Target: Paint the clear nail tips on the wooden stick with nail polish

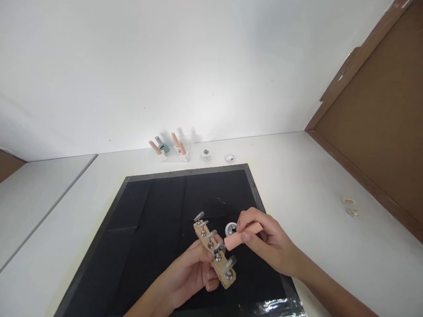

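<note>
White desk (313, 185) fills the view, backed by a plain white wall, with a brown board (380, 132) slanting along its right edge. On the desk lies a black mat (155, 211); its far edge runs just short of the wall, its right edge falls diagonally toward the near right, and a wide band of bare desk stays open beyond that edge. Most of the mat's left and far parts lie uncovered — open room on that side.

Above the near middle of the mat the left hand (188, 275) holds a wooden strip (216, 255), fingers closed around its lower half from below. The strip's long axis runs from far-left to near-right, its far end near the mat's centre, its near end pointing toward the person. A row of metal wing bolts (211, 235) stands along it, their wings tilted up and to the right.

The right hand (264, 240) pinches a pink cylinder (243, 235) between thumb and fingers — the grip is clamped on it. The cylinder lies roughly crosswise to the strip, its left end touching the strip's middle bolts. Just behind it a small round metal piece (230, 229) shows.

At the wall stand small pink and teal pegs (168, 147), well apart from the hands.
</note>
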The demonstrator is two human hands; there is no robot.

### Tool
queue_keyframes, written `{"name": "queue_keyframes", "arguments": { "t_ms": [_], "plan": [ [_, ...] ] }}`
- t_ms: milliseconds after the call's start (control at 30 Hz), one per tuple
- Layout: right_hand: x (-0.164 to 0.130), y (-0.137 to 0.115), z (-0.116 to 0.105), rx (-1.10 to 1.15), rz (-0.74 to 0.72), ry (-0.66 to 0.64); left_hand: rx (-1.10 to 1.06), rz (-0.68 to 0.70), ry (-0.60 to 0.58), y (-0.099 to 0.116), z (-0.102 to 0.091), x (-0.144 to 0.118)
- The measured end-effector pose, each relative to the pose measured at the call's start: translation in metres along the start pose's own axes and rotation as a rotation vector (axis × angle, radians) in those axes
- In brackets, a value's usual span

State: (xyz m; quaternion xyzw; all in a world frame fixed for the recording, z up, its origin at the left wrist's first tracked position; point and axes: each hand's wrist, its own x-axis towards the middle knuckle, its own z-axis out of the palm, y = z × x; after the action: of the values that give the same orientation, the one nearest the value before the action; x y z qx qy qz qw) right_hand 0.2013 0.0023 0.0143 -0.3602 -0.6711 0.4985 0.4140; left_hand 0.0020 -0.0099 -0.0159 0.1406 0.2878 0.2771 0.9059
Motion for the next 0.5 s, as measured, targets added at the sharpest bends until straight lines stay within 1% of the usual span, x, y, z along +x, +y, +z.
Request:
{"name": "queue_keyframes", "arguments": {
  "t_ms": [300,500],
  "plan": [
    [0.0017,-0.0020,0.0004,-0.079,0.031,0.118,-0.034,-0.006,-0.036,0.0016,-0.0022,-0.0017],
    [0.0034,-0.0018,0.0027,-0.088,0.021,0.233,-0.032,0.007,-0.067,0.0007,-0.0025,-0.0028]
  ]
}}
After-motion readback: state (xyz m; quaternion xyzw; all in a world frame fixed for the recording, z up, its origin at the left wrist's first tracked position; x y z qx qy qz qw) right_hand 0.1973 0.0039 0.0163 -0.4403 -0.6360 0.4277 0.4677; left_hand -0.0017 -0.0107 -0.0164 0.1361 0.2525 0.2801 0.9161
